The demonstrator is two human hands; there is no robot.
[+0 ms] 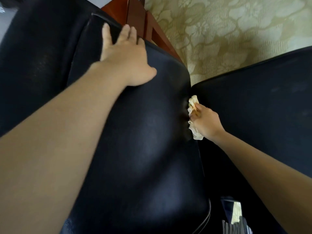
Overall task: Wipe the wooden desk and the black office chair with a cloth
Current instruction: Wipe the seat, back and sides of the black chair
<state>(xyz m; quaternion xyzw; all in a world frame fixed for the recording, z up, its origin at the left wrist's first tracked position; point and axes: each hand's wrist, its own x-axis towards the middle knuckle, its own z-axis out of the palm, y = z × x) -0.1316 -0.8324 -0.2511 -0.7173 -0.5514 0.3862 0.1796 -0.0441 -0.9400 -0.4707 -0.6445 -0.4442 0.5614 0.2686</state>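
my left hand [125,58] lies flat and open on the black office chair [143,132], palm down on the dark fabric near its upper rim, fingers [125,32] spread and reaching over the edge, thumb stretched out to the right. it grips nothing; it just presses on the cushion.

my right hand [206,123] is clenched around a crumpled pale cloth [194,115], which bunches out above and below my fist. the cloth sits against the right edge of the cushion, right at the dark gap where this padded part meets the other black padded part [253,102] that spreads off to the right. i cannot tell which of the two is the seat and which the backrest from this angle.

both my forearms are bare and come in from the bottom corners of the view.

behind the chair, reddish-brown wood [136,16] shows at the top, just past my left fingertips; it looks like part of the wooden desk, though only a narrow piece is visible. to the right of it lies a pale green carpet with a leafy pattern [236,31]. low on the right, something striped [236,225] shows beside the chair, too blurred to tell.
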